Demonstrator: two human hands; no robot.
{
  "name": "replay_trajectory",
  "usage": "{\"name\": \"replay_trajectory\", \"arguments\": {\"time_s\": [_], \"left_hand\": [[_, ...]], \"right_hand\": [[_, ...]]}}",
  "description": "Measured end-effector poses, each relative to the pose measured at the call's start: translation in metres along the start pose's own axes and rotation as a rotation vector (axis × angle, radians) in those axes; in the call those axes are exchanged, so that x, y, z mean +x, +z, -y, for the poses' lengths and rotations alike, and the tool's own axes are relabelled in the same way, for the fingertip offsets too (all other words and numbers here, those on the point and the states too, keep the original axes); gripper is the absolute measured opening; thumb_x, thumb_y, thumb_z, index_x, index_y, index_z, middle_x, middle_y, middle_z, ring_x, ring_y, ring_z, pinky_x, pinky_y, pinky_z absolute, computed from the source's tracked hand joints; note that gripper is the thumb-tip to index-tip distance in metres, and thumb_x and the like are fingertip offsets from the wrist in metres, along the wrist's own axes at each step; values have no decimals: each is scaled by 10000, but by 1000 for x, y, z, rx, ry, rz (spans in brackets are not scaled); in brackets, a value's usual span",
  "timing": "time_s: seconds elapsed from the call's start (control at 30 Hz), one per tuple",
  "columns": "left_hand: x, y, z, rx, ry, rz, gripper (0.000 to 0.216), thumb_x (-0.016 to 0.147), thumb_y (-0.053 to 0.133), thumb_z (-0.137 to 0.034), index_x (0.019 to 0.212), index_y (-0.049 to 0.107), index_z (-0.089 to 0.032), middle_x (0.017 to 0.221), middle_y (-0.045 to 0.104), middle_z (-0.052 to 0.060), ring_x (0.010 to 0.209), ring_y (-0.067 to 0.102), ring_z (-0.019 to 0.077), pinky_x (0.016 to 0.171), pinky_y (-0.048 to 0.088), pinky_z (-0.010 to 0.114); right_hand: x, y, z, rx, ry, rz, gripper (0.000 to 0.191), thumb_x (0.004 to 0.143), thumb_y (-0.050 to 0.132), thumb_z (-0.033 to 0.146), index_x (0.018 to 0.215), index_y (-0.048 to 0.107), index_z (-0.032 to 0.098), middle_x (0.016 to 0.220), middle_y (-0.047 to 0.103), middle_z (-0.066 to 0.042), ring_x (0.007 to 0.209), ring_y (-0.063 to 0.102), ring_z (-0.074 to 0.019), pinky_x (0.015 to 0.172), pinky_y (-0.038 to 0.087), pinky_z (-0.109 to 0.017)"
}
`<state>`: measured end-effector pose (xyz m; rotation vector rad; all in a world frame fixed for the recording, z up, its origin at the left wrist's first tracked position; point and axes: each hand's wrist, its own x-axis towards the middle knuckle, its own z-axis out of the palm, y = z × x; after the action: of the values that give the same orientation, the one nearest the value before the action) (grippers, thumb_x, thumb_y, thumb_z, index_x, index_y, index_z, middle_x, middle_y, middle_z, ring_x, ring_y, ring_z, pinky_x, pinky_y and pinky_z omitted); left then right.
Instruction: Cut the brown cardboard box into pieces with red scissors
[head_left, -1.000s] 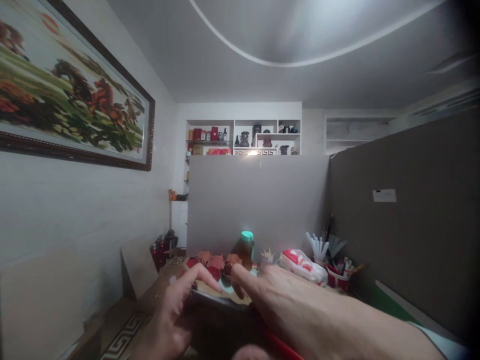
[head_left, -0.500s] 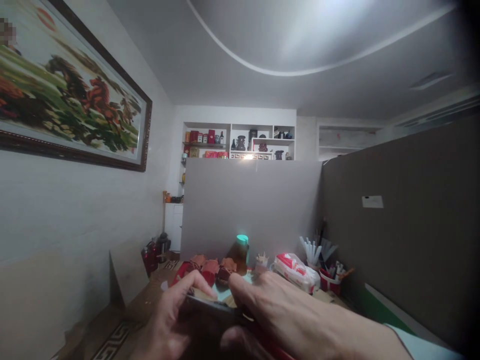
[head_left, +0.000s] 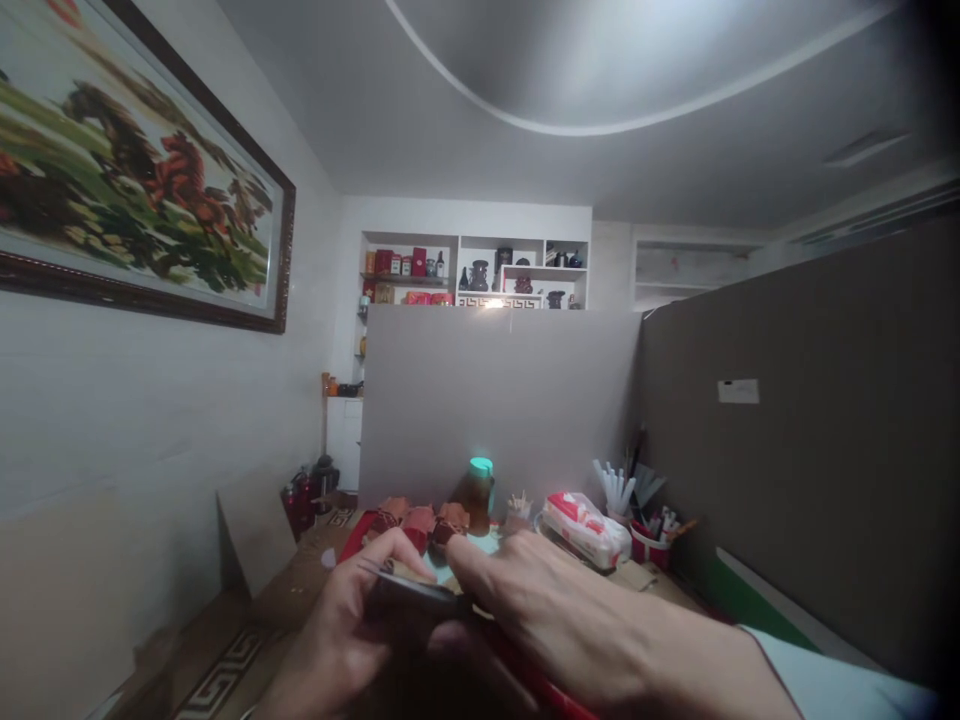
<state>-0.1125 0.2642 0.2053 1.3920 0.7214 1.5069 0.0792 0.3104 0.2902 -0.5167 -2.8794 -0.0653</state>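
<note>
Dark flat card (head_left: 411, 592) between both hands' fingertips.

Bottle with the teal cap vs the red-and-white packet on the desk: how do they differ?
The bottle stands upright, dark brown with a teal cap; the packet lies flat, white with red print. The bottle looks rigid, the packet soft and crumpled. Both sit on the desk by the grey partition, beyond the hands.

Single head-worn view, tilted up and forward across the tabletop (head_left: 300, 590) toward the grey partition (head_left: 495, 400) and far shelves (head_left: 472, 270); hands close at the bottom edge.
</note>
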Motion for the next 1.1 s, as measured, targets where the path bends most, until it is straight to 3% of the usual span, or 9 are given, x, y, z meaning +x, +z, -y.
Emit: {"name": "replay_trajectory", "arguments": {"time_s": [0.1, 0.2, 0.3, 0.47, 0.6, 0.7, 0.93, 1.1], "left_hand": [[0, 2, -3, 8, -18, 37, 252, 769, 816, -295, 808, 583, -210, 710, 675, -41, 659, 558, 89, 628, 379, 201], [0, -9, 2, 202, -8, 42, 278, 773, 801, -385, 827, 588, -215, 682, 622, -42, 633, 509, 91, 582, 346, 199], [0, -16, 6, 289, 22, -11, 344, 767, 782, -472, 846, 578, -207, 703, 607, -17, 631, 493, 102, 575, 332, 215], [0, -10, 2, 274, 35, -26, 426, 682, 831, -501, 853, 582, -200, 715, 602, 11, 650, 532, 142, 587, 382, 250], [1, -5, -5, 280, 67, -58, 479, 585, 885, -464, 893, 637, -192, 706, 615, 22, 669, 586, 185, 597, 451, 272], [4, -4, -9, 297, 91, -76, 466, 583, 882, -453, 900, 659, -195, 711, 629, 28, 684, 606, 200, 614, 479, 284], [2, -11, -4, 452, 150, -98, 356, 673, 815, -523, 746, 677, -204, 676, 663, 39, 625, 610, 184, 565, 469, 255], [-4, -24, -2, 508, 112, -36, 242, 767, 734, -485, 843, 691, -260, 776, 684, 8, 688, 642, 197, 608, 503, 249]], "right_hand": [[-1, -3, 0, -13, -17, 0, 289, 985, 552, 463, 873, 494, 203, 610, 292, 85, 479, 194, -105, 431, 168, -274], [-1, -4, 3, -102, -19, -20, 255, 976, 557, 441, 899, 520, 201, 619, 317, 74, 485, 247, -111, 435, 175, -269], [-1, -5, 8, -159, 17, -18, 285, 893, 665, 449, 916, 546, 190, 650, 389, 57, 497, 288, -116, 438, 189, -269], [3, -9, 11, -107, 80, 97, 361, 757, 763, 377, 956, 539, 175, 701, 472, 36, 488, 279, -110, 414, 209, -259], [5, -5, 6, -62, -2, 4, 168, 914, 610, 329, 885, 514, 194, 664, 409, 50, 499, 256, -112, 444, 200, -269], [4, 1, 3, -52, -43, 15, 201, 1013, 488, 336, 885, 520, 185, 632, 385, 59, 483, 219, -109, 449, 188, -278], [-7, -15, 11, -158, -70, 39, 58, 908, 629, 205, 909, 599, 156, 691, 556, 24, 482, 247, -106, 458, 196, -277], [-20, -34, 10, -149, -165, -43, 20, 891, 615, 158, 907, 602, 156, 626, 500, 42, 475, 212, -111, 437, 185, -265]]}}
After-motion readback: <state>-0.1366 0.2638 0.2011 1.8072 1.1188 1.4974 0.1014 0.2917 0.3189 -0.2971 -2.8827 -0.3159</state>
